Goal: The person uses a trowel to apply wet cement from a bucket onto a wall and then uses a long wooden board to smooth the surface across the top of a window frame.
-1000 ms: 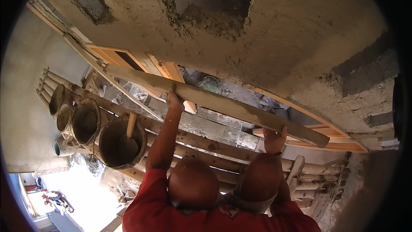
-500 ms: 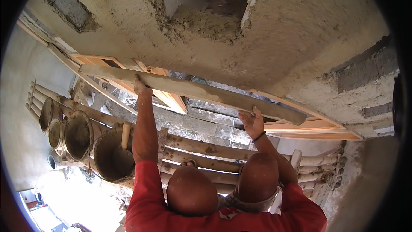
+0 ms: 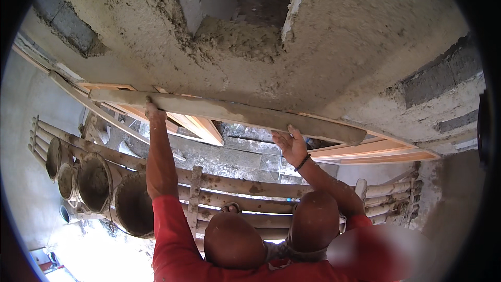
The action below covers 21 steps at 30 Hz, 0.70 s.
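Note:
A long mortar-smeared straightedge board (image 3: 229,112) spans the view, lying along the lower edge of the plastered wall (image 3: 344,68). My left hand (image 3: 155,110) grips its underside toward the left end, with fingertips hidden behind or against the board. Farther right, my right hand (image 3: 290,146) supports the board from below, its thumb side pressed on the face and its other fingers partly spread. Wet, rough plaster covers the wall around an opening (image 3: 242,36).
Wooden window frames (image 3: 376,152) sit just under the board. Several mortar-caked buckets (image 3: 95,181) stand at left on a platform of round poles (image 3: 250,185), where gaps show between the poles. Bare block patches (image 3: 441,81) mark the wall at right.
The board has come closer to the wall's lower edge, narrowing the gap between them. Both hands have moved with it, still on the board. The view has shifted slightly.

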Tool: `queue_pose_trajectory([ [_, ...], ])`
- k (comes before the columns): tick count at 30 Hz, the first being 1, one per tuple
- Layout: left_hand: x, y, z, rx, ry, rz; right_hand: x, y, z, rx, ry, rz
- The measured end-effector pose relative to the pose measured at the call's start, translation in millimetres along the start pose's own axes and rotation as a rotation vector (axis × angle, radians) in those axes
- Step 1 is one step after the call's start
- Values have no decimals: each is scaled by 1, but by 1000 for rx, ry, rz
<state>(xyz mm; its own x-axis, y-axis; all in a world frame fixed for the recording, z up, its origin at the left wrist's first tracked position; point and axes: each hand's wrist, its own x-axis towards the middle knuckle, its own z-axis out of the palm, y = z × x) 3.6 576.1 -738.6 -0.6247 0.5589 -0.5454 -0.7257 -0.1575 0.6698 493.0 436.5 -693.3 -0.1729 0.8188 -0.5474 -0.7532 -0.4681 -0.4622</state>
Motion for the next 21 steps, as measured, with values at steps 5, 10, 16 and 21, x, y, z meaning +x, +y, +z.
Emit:
queue_pose_trajectory([
  [5,3,-2,-2,33,-12,-3,6,8,1,-15,-37,-44],
  [10,7,18,-3,25,-68,39,12,14,9,-26,-75,-21],
  [16,-14,17,14,17,-140,76,5,5,12,-24,-90,-54],
  [21,-35,29,30,-12,-224,122,-23,-22,32,-16,-119,-119],
])
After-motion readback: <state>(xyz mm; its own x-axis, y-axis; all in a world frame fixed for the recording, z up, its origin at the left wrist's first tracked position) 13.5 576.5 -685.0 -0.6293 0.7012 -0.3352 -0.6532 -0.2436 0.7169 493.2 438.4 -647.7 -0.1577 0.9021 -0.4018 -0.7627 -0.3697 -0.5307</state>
